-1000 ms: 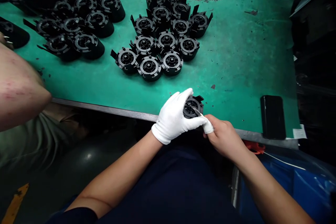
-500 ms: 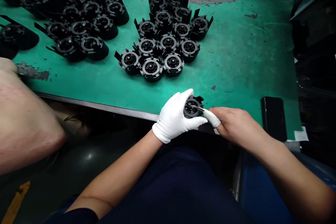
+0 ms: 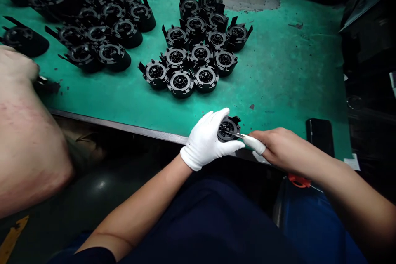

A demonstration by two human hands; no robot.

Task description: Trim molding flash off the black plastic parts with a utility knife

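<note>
My left hand (image 3: 206, 140), in a white glove, is wrapped round a round black plastic housing (image 3: 227, 130) at the table's front edge. The housing's ringed face points up and one tab stands out at its far side. My right hand (image 3: 272, 144), bare but for white coverings on some fingers, grips a slim metal tool (image 3: 237, 134). The tool's tip reaches into the middle of the housing. Fingers hide its other end, so I cannot tell its exact kind.
Several like black housings (image 3: 181, 82) stand grouped on the green tabletop (image 3: 278, 62), with more at the far left. Another person's arm (image 3: 27, 132) comes in at left. A black phone-like slab (image 3: 320, 136), an orange looped thing (image 3: 299, 180) and a blue bin (image 3: 312, 214) are at right.
The metal tool has tilted and its tip shifted slightly within the housing. The orange looped thing now shows below my right wrist. The other person's hand at left moved slightly right. The view shifted a little.
</note>
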